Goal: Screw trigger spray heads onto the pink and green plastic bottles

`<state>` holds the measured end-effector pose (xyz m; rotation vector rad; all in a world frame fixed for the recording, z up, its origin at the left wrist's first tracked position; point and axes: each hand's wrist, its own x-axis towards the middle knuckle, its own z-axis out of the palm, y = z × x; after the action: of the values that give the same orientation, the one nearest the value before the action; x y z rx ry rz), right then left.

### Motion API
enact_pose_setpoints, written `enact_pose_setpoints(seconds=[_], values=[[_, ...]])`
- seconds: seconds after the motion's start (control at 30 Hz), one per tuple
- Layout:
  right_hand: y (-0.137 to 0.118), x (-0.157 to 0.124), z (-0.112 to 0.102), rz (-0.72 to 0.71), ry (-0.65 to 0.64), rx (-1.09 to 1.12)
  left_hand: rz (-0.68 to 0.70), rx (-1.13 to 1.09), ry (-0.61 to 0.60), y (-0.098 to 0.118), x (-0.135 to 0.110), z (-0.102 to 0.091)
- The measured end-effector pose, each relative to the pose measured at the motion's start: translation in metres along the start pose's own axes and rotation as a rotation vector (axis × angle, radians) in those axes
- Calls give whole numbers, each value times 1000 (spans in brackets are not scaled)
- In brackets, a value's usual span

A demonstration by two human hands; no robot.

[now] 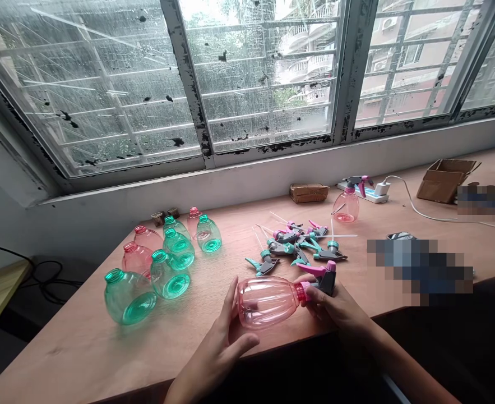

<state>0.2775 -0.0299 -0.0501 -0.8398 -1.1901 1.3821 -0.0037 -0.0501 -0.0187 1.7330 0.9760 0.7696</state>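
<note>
A clear pink spray bottle [268,303] lies sideways in the air above the table's front edge, its pink and dark grey trigger head [325,276] at the right end. My left hand [226,336] cups the base, thumb below and fingers against the far side. Around the neck and collar, my right hand [329,303] has its fingers closed. Just beyond the bottle lies a pile of loose trigger sprayers [287,247], grey with pink or teal parts and thin tubes. To the left stand several open-necked bottles, green [130,300] and pink [137,259].
A pink bottle with its sprayer fitted [346,206] stands at the back right, near a power strip [375,193] with a white cable. A small brown package [309,193] lies by the wall. An open cardboard box [444,180] is farther right. Blurred items lie at the right.
</note>
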Motion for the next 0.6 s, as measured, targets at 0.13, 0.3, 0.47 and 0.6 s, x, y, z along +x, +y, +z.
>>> enact_pose_setpoints(seconds=[0.13,0.3,0.47,0.6], values=[[1,0,0,-1,-3,21,-24,17,-4,0,-1,-2],[1,0,-1,7,7,14,-13,114,7,2,-1,-4],[1,1,-1,6,24,9,-16,52,14,0,1,-1],[2,2,-1,2,18,8,-11,-87,-40,-1,1,0]])
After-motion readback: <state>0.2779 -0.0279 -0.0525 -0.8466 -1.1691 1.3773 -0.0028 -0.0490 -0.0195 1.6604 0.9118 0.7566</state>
